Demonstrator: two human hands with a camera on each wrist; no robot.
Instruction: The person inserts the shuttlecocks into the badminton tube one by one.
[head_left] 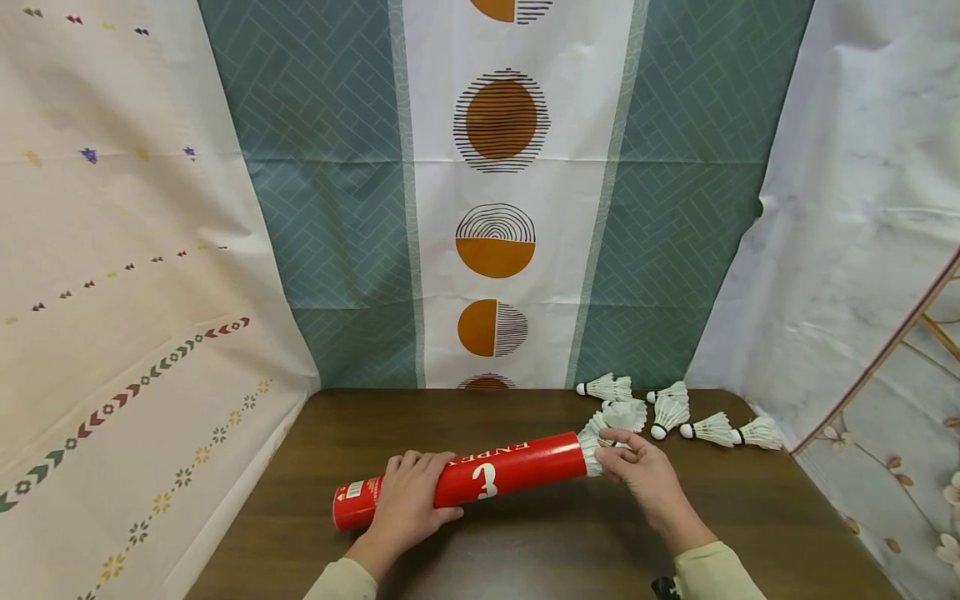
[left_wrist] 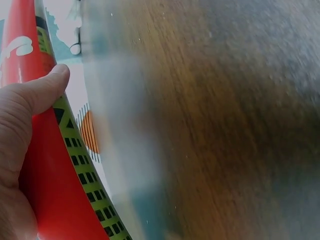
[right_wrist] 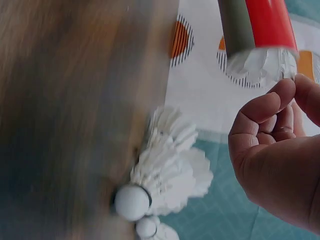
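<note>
A red shuttlecock tube (head_left: 525,468) with white lettering lies slanted over the dark table, its right end a little raised. My left hand (head_left: 412,502) grips it near the left end; in the left wrist view the thumb (left_wrist: 55,82) lies along its side, and a green patterned band shows. White feathers of a shuttlecock (right_wrist: 265,65) stick out of the tube's right end. My right hand (head_left: 651,483) pinches the edge of those feathers between thumb and forefinger, its other fingers curled in. The shuttlecock's cork is hidden inside the tube.
Several loose white shuttlecocks lie at the back right of the wooden table (head_left: 525,550), among them a pair nested together (head_left: 604,387) and one shuttlecock (head_left: 670,415) standing tilted. Patterned cloths hang behind and at both sides, the green and white cloth (head_left: 495,183) at the back.
</note>
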